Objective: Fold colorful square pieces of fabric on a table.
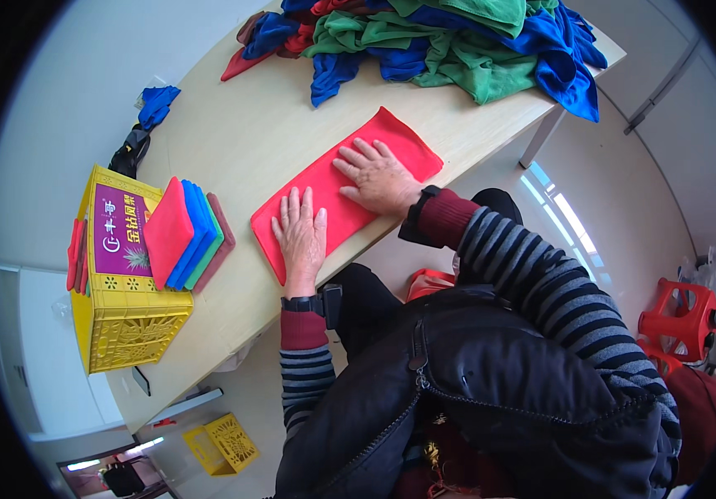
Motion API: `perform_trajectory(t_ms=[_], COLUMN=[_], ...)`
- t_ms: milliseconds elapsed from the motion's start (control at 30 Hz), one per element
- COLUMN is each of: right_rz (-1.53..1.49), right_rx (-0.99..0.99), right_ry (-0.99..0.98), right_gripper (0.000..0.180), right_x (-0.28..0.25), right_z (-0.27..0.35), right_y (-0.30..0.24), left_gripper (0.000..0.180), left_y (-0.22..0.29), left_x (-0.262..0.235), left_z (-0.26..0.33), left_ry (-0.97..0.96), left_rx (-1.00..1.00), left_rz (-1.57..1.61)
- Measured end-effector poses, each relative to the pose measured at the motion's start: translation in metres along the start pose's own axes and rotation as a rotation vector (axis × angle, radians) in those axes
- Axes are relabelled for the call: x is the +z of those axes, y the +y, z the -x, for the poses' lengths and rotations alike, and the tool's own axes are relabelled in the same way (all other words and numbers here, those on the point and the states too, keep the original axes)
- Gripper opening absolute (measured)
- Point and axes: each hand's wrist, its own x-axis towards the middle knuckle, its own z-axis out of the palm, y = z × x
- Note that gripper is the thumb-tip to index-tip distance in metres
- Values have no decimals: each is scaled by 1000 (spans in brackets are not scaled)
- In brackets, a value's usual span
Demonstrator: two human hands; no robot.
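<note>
A red cloth (324, 185), folded into a long rectangle, lies flat and slanted near the table's front edge. Toward its left end my left hand (300, 236) rests palm down with the fingers stretched out. Farther right, my right hand (377, 176) presses on the cloth, its fingers spread. Neither hand grips anything. To the left, a stack of folded cloths (190, 237) in red, blue, green and brown leans on edge against a yellow crate. At the far side lies a loose heap of blue, green and red cloths (458, 50).
The yellow plastic crate (137, 312) stands on the table (225, 137) at the left, with more folded cloths (76, 254) at its far side. Behind it are a blue cloth (158, 106) and a black item (129, 151). Another yellow crate (223, 445) and a red stool (681, 320) stand on the floor.
</note>
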Motion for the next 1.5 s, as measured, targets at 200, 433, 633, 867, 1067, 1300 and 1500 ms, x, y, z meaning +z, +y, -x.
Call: perform_trajectory(t_ms=[200,433,633,867,1067,1300,1500], right_rz=[51,56,49,-41,-16,67,96], right_rx=[103,99,113,11,24,75,142], right_ry=[68,95,136,179,151,97,94], right_gripper=[63,60,57,51,52,55,54], right_x=[-4,-12,-22,-25,7,-9,-15], right_z=[1,7,19,3,-2,18,30], right_y=[40,43,44,9,4,16,35], left_gripper=[61,62,60,54,53,57,60], left_y=[-30,-59,-41,50,68,46,3], left_x=[-1,-3,-16,-20,10,-5,-10], left_z=[4,25,39,11,-4,19,38], left_ry=[44,98,189,284,169,118,47], left_rx=[-118,-275,-280,89,132,23,-138], left_rz=[-65,39,-46,40,53,64,-16])
